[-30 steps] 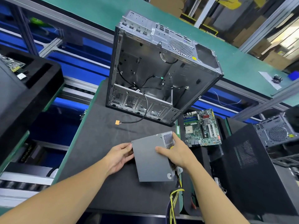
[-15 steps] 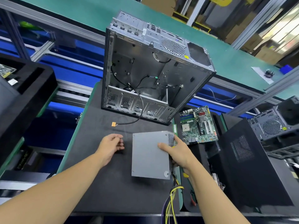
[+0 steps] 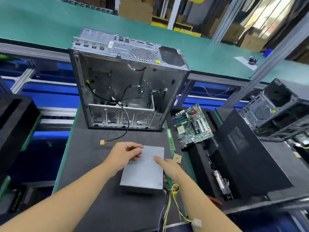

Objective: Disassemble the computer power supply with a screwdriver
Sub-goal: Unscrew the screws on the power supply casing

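Before us a black mat (image 3: 93, 164) covers the bench, and an open computer case (image 3: 117, 77) stands at its far end, with loose black cables inside. To the right we see a tilted black side panel (image 3: 242, 156), with a green circuit board (image 3: 192, 126) between it and the case. The grey power supply (image 3: 143, 171) lies flat on the mat near us. Our left hand (image 3: 127, 154) curls over its far left corner. Our right hand (image 3: 170, 168) grips its right side, thumb on top. Yellow wires (image 3: 173, 190) trail from its near right corner.
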`<state>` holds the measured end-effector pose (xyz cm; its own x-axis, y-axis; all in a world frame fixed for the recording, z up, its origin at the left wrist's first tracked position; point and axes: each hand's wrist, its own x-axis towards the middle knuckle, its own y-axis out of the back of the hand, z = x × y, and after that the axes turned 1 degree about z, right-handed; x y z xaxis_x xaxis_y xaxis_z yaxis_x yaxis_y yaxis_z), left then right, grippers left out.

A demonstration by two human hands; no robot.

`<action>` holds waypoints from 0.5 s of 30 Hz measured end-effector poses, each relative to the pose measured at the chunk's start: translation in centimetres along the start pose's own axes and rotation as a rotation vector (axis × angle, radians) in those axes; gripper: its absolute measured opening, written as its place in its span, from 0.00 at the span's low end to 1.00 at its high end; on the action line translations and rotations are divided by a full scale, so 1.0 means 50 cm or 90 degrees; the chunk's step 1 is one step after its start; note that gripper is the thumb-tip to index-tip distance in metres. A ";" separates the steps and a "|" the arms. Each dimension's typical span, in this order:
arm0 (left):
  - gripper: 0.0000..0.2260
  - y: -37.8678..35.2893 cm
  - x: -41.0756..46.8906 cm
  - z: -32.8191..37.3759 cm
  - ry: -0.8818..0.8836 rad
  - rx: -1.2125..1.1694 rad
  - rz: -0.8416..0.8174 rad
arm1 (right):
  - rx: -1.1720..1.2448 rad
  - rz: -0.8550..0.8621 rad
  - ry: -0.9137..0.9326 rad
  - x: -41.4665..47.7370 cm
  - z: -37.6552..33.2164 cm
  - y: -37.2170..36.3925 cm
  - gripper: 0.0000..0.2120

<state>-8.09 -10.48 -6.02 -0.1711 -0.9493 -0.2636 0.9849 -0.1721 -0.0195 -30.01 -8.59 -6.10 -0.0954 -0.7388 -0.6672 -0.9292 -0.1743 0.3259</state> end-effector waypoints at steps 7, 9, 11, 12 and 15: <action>0.05 -0.118 0.031 -0.014 -0.004 0.223 0.035 | -0.126 0.010 0.061 0.005 0.043 0.036 0.18; 0.05 -0.159 0.043 0.000 0.008 0.205 0.019 | -0.183 0.036 0.083 0.009 0.050 0.052 0.18; 0.05 -0.217 0.060 0.021 0.051 0.174 -0.003 | -0.178 0.087 0.082 0.016 0.059 0.094 0.19; 0.05 -0.251 0.070 0.030 0.069 0.174 -0.006 | -0.158 0.119 0.078 0.018 0.065 0.122 0.19; 0.05 -0.351 0.098 0.046 0.112 0.167 -0.019 | -0.079 0.202 0.080 0.016 0.083 0.215 0.14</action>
<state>-26.26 -12.72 -4.74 -0.1706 -0.8866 -0.4299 0.9351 -0.2832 0.2130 -41.56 -8.36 -5.92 -0.3201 -0.8421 -0.4341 -0.8093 0.0048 0.5874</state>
